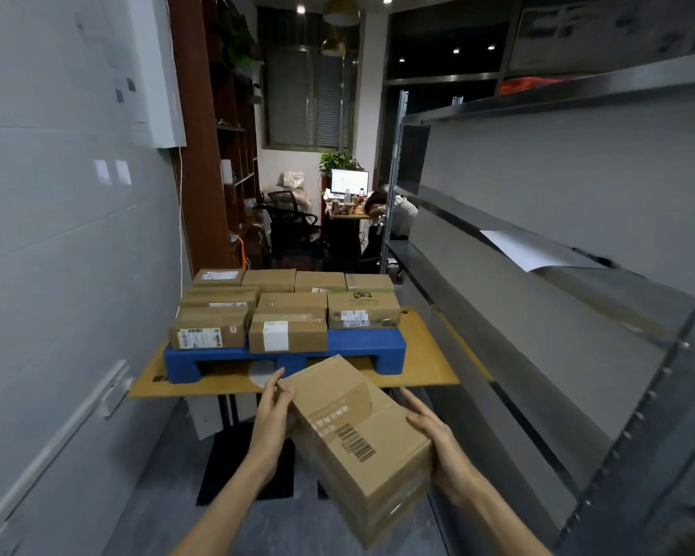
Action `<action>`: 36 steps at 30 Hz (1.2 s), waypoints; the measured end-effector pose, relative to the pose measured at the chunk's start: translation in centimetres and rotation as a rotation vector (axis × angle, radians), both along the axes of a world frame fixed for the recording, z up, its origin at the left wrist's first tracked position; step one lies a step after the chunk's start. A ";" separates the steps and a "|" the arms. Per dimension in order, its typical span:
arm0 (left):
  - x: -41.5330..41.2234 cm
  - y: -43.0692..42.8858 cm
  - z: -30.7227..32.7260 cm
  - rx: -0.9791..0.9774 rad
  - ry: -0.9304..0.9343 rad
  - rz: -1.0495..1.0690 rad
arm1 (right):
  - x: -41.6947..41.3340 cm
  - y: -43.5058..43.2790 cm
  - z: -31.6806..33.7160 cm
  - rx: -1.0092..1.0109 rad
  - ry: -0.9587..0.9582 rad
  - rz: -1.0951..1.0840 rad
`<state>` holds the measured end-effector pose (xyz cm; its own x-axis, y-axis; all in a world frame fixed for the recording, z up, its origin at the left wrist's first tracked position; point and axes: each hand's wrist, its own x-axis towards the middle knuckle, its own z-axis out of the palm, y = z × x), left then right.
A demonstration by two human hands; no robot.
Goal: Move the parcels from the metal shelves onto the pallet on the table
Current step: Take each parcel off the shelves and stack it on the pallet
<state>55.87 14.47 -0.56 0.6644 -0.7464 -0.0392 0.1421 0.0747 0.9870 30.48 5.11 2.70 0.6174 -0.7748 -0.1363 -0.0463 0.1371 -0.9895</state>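
Placement is the step in hand, I judge. The left hand (271,411) lies with fairly straight fingers flat against the near-left side of the parcel (358,435), which is carried tilted in the air just short of the counter (430,371). The right hand (438,447) has its grip curled round the parcel's right edge. The stacked parcels (289,311) fill the left and back of the blue pallet (362,343), so the bare front-right corner looks the best spot. It would be wise to level the parcel first, lower it flat, then slide it snug against its neighbours without nudging them. The parcel's underside and any fingers beneath it are hidden. At far right the metal shelves (538,315) are blurred and cut by the frame; only a sheet of paper (534,250) shows there, and I cannot tell whether parcels remain.
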 end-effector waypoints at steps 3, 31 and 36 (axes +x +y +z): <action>1.5 -5.3 -0.1 0.012 -0.077 0.090 | 3.1 -5.1 -0.8 -0.040 0.009 -0.198; 3.5 -41.2 -9.9 0.326 -0.242 0.414 | 14.1 -44.3 -11.6 -0.153 0.106 -0.095; 4.9 -43.4 -11.4 0.360 -0.217 0.399 | 16.1 -47.5 -12.9 -0.117 0.113 -0.042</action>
